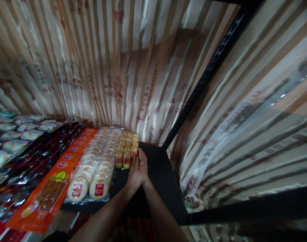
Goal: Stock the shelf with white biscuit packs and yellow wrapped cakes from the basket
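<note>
My left hand [134, 173] and my right hand [143, 164] lie side by side at the right front corner of a block of small yellow packets [126, 153]. My left fingers reach forward, straight and close together, onto the front of the right-hand row. Extended along the right side of the same row, my right fingers lie flat. The packets stand in several short rows with red labels facing me. Part of the right row is hidden behind my hands. To its left are two long rows of round white crackers [99, 186] in clear wrappers.
A black shelf [163, 181] carries the goods. Orange packs of stick snacks [49, 188], dark shiny packs [42, 151] and white packs [15, 144] lie further left. A black upright post [194, 90] rises at the back corner, before striped curtain-like sheeting [93, 60].
</note>
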Demonstrator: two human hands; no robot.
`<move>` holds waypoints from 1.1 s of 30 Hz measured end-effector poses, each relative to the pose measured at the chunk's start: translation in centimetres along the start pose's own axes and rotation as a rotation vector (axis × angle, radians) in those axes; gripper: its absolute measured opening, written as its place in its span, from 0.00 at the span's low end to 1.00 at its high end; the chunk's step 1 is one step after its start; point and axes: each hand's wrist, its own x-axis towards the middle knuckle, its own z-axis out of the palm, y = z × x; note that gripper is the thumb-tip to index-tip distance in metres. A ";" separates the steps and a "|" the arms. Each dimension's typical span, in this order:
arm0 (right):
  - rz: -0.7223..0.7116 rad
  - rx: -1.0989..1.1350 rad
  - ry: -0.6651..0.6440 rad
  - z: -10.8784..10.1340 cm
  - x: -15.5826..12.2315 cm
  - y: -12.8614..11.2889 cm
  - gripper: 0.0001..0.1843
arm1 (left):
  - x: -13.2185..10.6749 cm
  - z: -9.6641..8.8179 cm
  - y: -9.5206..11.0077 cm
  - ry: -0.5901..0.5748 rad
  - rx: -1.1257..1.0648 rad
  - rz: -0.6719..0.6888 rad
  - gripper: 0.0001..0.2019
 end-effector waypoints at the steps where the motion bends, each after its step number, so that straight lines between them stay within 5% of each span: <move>1: 0.006 0.009 -0.010 -0.3 -0.1 -0.1 0.22 | -0.3 -0.1 0.2 0.002 0.003 0.004 0.24; 6: 0.056 0.094 -0.043 -2.7 -1.8 -1.4 0.23 | -3.2 -0.4 0.9 -0.012 0.058 0.023 0.23; 11: 0.090 0.196 -0.039 -6.0 -6.3 -4.6 0.27 | -8.9 -1.1 -0.1 0.002 0.085 0.242 0.22; 16: 0.053 0.271 -0.032 -8.3 -13.1 -7.7 0.21 | -16.2 -3.8 -2.5 -0.033 0.121 0.453 0.21; 22: 0.014 0.280 -0.288 -7.1 -22.6 -8.6 0.22 | -23.0 -7.6 -7.7 -0.117 0.258 0.374 0.21; 27: 0.214 0.157 -0.549 -4.4 -26.3 -8.1 0.24 | -23.0 -8.8 -12.2 -0.113 0.318 -0.030 0.18; 31: 0.261 0.077 -0.646 -2.7 -25.6 -7.8 0.21 | -19.2 -9.2 -13.7 -0.052 0.485 -0.324 0.16; 33: 0.277 0.074 -0.660 -2.0 -25.0 -7.6 0.22 | -17.1 -9.2 -14.1 -0.042 0.534 -0.353 0.17</move>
